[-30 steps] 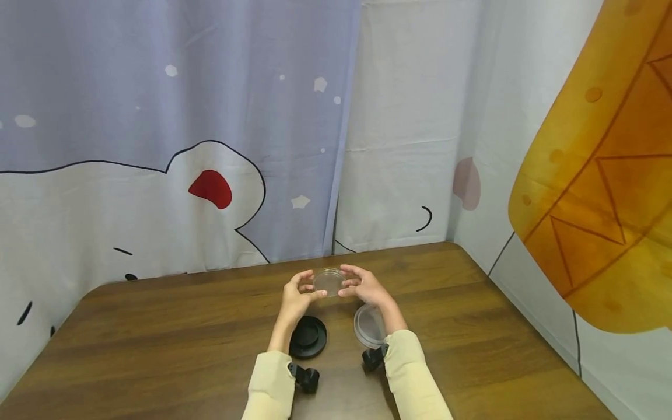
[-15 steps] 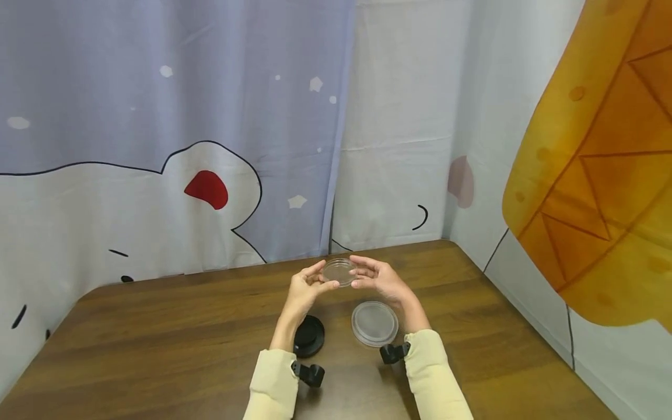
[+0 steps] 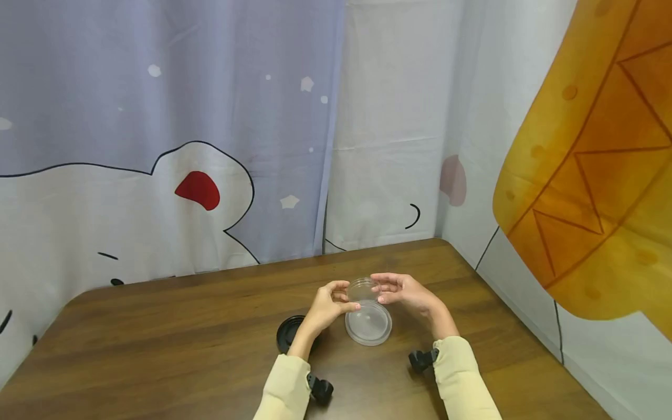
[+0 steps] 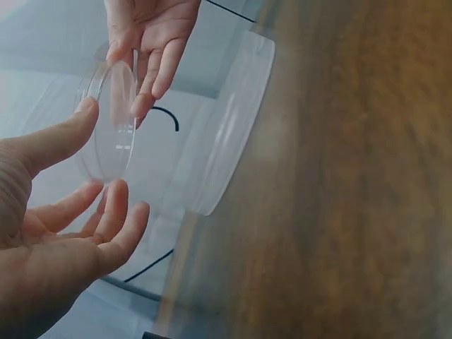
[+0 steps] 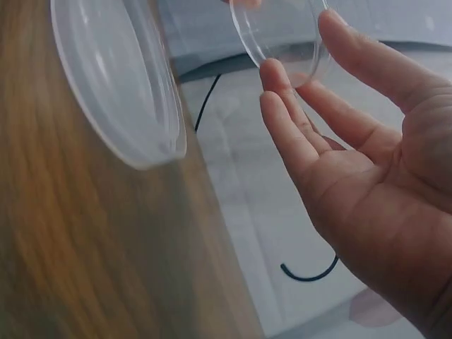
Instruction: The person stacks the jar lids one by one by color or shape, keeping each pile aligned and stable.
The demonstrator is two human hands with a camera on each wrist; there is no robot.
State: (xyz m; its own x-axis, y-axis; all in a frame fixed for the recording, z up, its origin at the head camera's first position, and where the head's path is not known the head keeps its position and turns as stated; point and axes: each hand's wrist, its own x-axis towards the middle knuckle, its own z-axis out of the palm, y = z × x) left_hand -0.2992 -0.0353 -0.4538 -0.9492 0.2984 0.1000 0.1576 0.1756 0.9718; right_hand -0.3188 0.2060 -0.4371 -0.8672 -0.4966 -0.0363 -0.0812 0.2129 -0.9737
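A clear, round, shallow plastic dish (image 3: 362, 288) is held up between both hands, over the table. My left hand (image 3: 326, 309) pinches its left edge, the thumb on one face and fingers on the other, as the left wrist view shows. On the opposite edge, the thumb and fingers of my right hand (image 3: 412, 293) grip it the same way; the right wrist view shows the dish (image 5: 282, 32) between them. Below lies a wider, translucent round tub or lid (image 3: 368, 325), overlapped by the dish's near edge in the head view. No contents show in the dish.
A black round lid-like piece (image 3: 286, 332) lies on the wooden table (image 3: 184, 344), partly hidden by the left forearm. Printed curtains (image 3: 388, 146) hang along the table's back and right edges. A small black camera sits on each wrist.
Both hands have carried the clear dish to the right, then lower and nearer, so it now overlaps the translucent piece. The left forearm now covers part of the black piece.
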